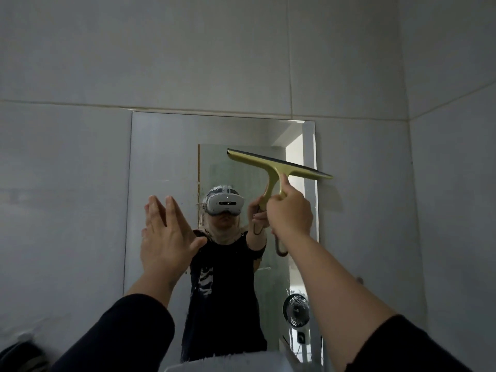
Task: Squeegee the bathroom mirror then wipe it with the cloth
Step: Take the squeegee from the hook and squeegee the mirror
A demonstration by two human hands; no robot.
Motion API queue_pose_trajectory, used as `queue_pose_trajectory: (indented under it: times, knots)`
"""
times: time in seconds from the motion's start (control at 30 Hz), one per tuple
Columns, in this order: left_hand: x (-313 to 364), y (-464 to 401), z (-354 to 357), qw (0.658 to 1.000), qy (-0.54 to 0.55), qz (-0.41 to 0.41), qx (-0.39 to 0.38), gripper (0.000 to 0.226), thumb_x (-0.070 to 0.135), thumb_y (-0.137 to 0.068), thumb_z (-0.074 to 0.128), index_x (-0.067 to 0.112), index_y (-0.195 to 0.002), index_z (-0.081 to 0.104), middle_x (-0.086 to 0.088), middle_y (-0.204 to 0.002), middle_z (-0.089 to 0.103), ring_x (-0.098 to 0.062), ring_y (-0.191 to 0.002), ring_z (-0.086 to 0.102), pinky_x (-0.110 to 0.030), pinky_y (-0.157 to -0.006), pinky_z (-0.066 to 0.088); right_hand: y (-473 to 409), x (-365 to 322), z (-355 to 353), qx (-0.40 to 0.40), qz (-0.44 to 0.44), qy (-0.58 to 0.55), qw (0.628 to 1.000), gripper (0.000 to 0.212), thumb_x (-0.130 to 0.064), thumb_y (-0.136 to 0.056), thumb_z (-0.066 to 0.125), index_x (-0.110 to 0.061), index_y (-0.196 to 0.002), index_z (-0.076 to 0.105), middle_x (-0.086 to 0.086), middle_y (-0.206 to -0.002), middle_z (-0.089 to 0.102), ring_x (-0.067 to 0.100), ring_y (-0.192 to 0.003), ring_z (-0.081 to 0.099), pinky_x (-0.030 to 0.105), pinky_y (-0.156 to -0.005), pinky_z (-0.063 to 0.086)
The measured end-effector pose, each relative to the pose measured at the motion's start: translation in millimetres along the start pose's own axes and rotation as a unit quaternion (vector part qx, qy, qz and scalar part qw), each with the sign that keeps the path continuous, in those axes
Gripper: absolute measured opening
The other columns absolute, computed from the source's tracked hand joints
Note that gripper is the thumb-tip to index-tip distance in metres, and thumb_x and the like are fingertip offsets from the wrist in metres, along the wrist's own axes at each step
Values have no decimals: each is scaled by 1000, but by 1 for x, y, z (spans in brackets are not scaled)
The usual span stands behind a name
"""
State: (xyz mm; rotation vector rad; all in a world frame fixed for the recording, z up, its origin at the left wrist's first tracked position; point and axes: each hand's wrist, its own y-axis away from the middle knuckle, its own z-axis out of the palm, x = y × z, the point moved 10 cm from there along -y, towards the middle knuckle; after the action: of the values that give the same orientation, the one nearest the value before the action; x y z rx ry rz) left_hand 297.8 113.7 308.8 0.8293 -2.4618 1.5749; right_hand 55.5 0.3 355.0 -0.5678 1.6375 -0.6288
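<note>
A tall frameless mirror point(161, 157) hangs on the grey tiled wall ahead. My right hand point(291, 213) grips the handle of a yellow squeegee point(279, 165), whose blade is tilted down to the right and lies over the mirror's upper right part, its right end past the mirror's edge. A brown loop hangs below that hand. My left hand point(167, 232) is raised flat with fingers together, palm toward the mirror's left half; whether it touches the glass I cannot tell. No cloth is in view.
The mirror reflects a person in a dark shirt with a headset, a doorway and a small fan point(295, 310). A pale ledge or basin edge point(228, 363) lies below the mirror. A dark object point(18, 355) sits at the bottom left.
</note>
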Motion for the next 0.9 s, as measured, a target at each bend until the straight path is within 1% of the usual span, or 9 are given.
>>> queue_pose_trajectory:
  times: [0.07,0.13,0.27,0.33,0.4,0.47,0.57,0.73,0.9]
  knots:
    - [-9,7,-8,999,-28,-2,23,110,64,-76,58,14,-150,-6,-12,-158,-14,-26,-146,-11,-53,-115,12,8,-1,19,3,6,-28,1000,57,-17,-91,42,-37,-143,34,0,-103,72,21,-77,71,42,-68,60]
    - [-24,17,-11,999,-34,-27,25,112,68,-76,54,13,-149,-10,-12,-158,-16,-26,-146,-13,-55,-114,8,18,-9,38,3,-4,-33,999,55,-20,-93,41,-35,-144,31,3,-107,71,22,-84,71,42,-73,60]
    - [-47,30,-3,998,-27,-61,-5,121,69,-73,58,10,-147,-17,-12,-157,-20,-26,-145,-15,-54,-115,8,44,-35,75,-16,-42,17,999,52,-21,-97,39,-34,-147,28,5,-116,65,20,-91,64,30,-71,53]
    - [-52,32,2,998,-20,-60,-21,125,68,-72,61,9,-146,-20,-12,-157,-22,-27,-146,-14,-51,-116,11,57,-50,90,-24,-64,28,997,53,-20,-97,38,-30,-148,27,8,-123,61,22,-105,60,30,-80,48]
    - [-52,32,5,998,-10,-52,-30,126,67,-72,62,7,-145,-21,-13,-156,-23,-27,-145,-15,-48,-116,11,68,-65,106,-38,-97,26,994,53,-19,-97,37,-28,-148,26,8,-127,59,24,-111,58,38,-90,51]
    - [-52,32,6,998,-7,-50,-35,126,65,-72,63,6,-145,-21,-14,-155,-25,-27,-145,-17,-46,-117,10,77,-75,120,-56,-132,40,989,53,-19,-97,36,-30,-148,25,7,-119,61,24,-106,59,44,-88,52]
    - [-53,32,7,998,-14,-56,-39,125,63,-74,63,6,-144,-23,-14,-155,-26,-27,-145,-17,-47,-117,7,78,-77,127,-78,-170,79,979,55,-18,-96,36,-33,-148,26,7,-110,62,23,-96,60,37,-79,53]
    - [-53,35,3,997,3,-68,-34,124,61,-74,64,8,-145,-22,-10,-156,-24,-24,-145,-16,-51,-118,3,74,-80,121,-129,-238,207,940,55,-17,-95,38,-40,-144,32,3,-126,58,23,-101,58,28,-68,37]
    - [-56,39,-3,996,-11,-92,-19,132,67,-70,62,5,-141,-31,-10,-155,-28,-24,-143,-23,-58,-112,-6,64,-81,100,-135,-285,320,894,54,-20,-94,39,-49,-140,35,2,-125,56,28,-101,59,34,-71,44]
